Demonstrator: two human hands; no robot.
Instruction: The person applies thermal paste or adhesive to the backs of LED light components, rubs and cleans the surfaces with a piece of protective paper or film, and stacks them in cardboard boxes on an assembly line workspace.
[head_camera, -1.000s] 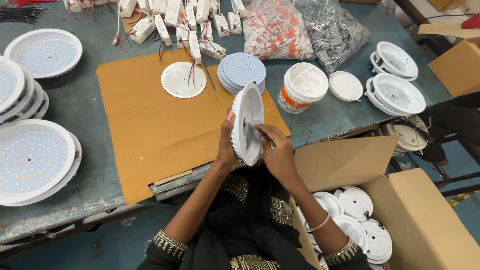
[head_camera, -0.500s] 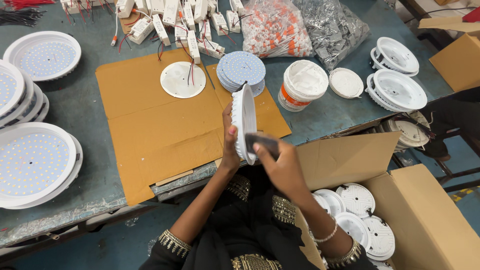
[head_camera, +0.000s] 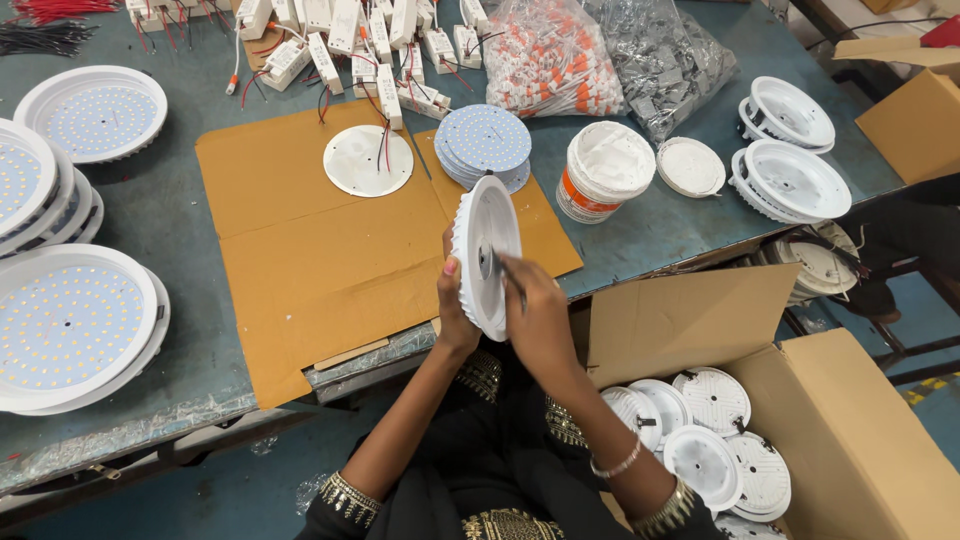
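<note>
Held upright on edge above the near rim of the cardboard sheet (head_camera: 300, 240): a white round lamp housing (head_camera: 487, 255) with a finned rim, hollow face turned toward the right hand. Left hand (head_camera: 452, 305) clasping the housing's lower left edge, thumb laid along the fins, fingers hidden behind. Right hand (head_camera: 535, 310) curled against the inner face, pinching a small dark tool (head_camera: 490, 262) whose tip touches the housing's middle.

Flat on the cardboard beyond the housing, a white disc with red and black wires (head_camera: 368, 160); just to its right, a stack of pale blue LED boards (head_camera: 485, 145), partly hidden behind the housing's top edge. Right of that, a white tub with an orange band (head_camera: 603, 170) and its loose lid (head_camera: 690, 166). Along the far edge, a row of white driver boxes (head_camera: 350, 40) and 2 bags of small parts (head_camera: 600, 50). At the left, stacked finished lamp panels (head_camera: 65, 325); at the right, 2 empty white housings (head_camera: 790, 150). Below the table edge on the right, an open carton (head_camera: 850, 400) with more white housings inside, apart from both hands.
</note>
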